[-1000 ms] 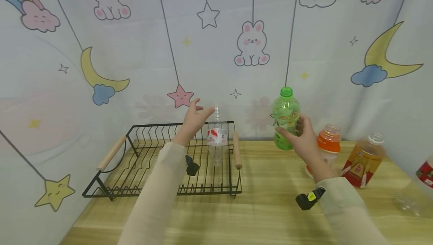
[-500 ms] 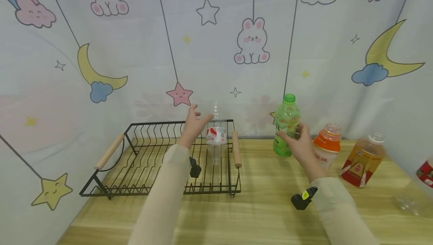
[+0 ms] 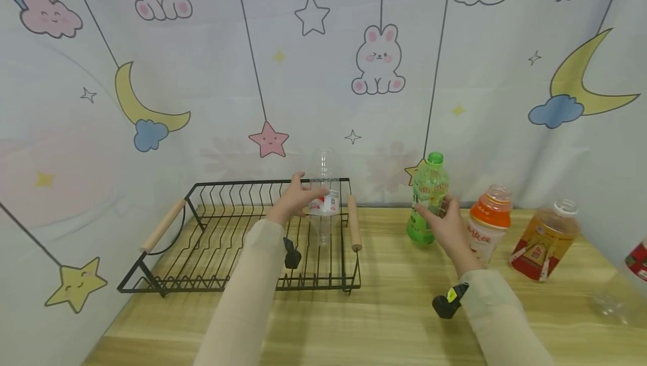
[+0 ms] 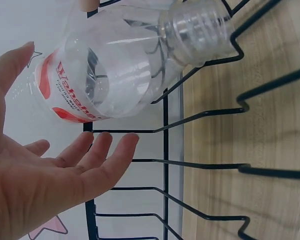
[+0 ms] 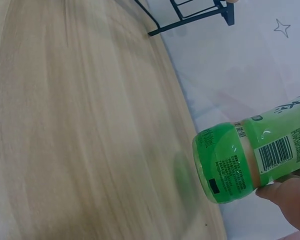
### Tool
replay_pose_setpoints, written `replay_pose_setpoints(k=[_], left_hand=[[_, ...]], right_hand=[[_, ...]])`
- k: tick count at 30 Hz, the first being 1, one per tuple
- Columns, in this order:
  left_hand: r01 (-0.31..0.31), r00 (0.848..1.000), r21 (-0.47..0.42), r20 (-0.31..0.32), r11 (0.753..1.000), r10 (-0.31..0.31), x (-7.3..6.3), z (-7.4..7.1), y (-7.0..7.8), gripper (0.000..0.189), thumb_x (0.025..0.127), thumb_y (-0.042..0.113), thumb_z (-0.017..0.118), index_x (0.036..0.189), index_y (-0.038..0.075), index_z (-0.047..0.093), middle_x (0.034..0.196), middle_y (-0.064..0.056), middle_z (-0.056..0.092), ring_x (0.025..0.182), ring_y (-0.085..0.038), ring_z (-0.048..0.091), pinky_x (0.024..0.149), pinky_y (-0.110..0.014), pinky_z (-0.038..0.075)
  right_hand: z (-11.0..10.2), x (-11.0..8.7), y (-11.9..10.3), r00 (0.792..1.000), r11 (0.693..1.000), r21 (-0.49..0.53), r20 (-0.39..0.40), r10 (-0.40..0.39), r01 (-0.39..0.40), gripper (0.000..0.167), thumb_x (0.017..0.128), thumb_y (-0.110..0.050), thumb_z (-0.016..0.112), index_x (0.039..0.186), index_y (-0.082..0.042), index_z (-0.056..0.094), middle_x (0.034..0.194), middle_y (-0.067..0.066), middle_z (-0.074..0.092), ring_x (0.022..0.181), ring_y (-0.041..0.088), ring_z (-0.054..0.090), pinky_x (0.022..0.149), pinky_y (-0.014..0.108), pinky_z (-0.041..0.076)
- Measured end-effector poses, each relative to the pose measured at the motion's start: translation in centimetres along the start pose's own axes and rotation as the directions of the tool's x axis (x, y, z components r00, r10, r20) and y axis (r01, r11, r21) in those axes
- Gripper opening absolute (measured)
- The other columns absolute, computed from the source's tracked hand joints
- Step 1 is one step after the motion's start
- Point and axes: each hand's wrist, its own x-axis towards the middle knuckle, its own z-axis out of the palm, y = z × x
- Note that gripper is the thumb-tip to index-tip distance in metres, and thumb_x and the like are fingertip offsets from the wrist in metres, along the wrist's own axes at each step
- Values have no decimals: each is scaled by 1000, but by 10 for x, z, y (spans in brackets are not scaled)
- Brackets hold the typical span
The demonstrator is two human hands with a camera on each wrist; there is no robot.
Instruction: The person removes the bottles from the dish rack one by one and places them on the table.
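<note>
A clear bottle (image 3: 323, 220) with a red and white label stands neck down in the black wire dish rack (image 3: 222, 284). My left hand (image 3: 290, 200) is beside it with fingers spread. In the left wrist view those fingers (image 4: 97, 170) look apart from the bottle's label. My right hand (image 3: 447, 225) grips a green bottle (image 3: 432, 181) round its middle, upright, its mouth uncapped. The right wrist view shows the green bottle's base (image 5: 220, 165) close to the table; whether it touches is unclear.
To the right stand an orange-and-white bottle (image 3: 490, 214), an amber-labelled bottle (image 3: 546, 239) and a large clear bottle (image 3: 619, 298) cut by the frame edge. The rack has wooden handles (image 3: 354, 225). A patterned curtain (image 3: 323, 96) hangs behind the wooden table (image 3: 394, 310).
My right hand has lowered the green bottle towards the table. The left hand has come down slightly alongside the clear bottle, which stays in the rack.
</note>
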Motion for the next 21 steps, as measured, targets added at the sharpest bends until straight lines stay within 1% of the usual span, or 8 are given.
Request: replay_pose_setpoints(k=[3,8,10,16,21], left_hand=[[9,1000,5,19,1000,-9,0,0,-2,100,86,41,71,155,16,2,149,-21,34,129,-38,45,95,-57,46],[44,997,-5,61,999,-44,-2,1,-2,101,86,38,72,155,18,2,151,-22,29,130,-39,43,94,-56,47],[65,995,-14,75,998,-64,-2,2,-2,101,85,36,73,155,18,2,150,-22,29,131,-39,43,94,-56,47],[94,992,-15,87,995,-92,-1,4,-2,97,86,32,73,155,17,6,145,-20,34,128,-39,44,92,-59,47],[103,990,-3,98,995,-102,-2,6,-2,97,86,30,73,155,16,6,143,-20,35,128,-39,43,89,-56,50]], right_hand=[[1,0,2,1000,1000,4,2,8,-8,99,89,-58,57,153,-9,-1,158,25,9,144,42,15,112,59,22],[3,1,5,1000,1000,6,-16,15,-15,98,89,-56,58,153,-8,1,157,26,11,144,41,16,113,57,22],[3,2,8,1000,1000,10,-20,13,-12,98,90,-55,58,153,-7,1,157,26,12,144,41,17,113,57,22],[5,6,13,1000,1000,16,-30,6,-5,96,90,-51,60,152,-5,2,156,27,13,144,41,17,114,56,21],[8,6,16,999,999,37,-36,17,-15,95,91,-48,61,152,-5,2,156,27,13,144,41,17,114,55,21]])
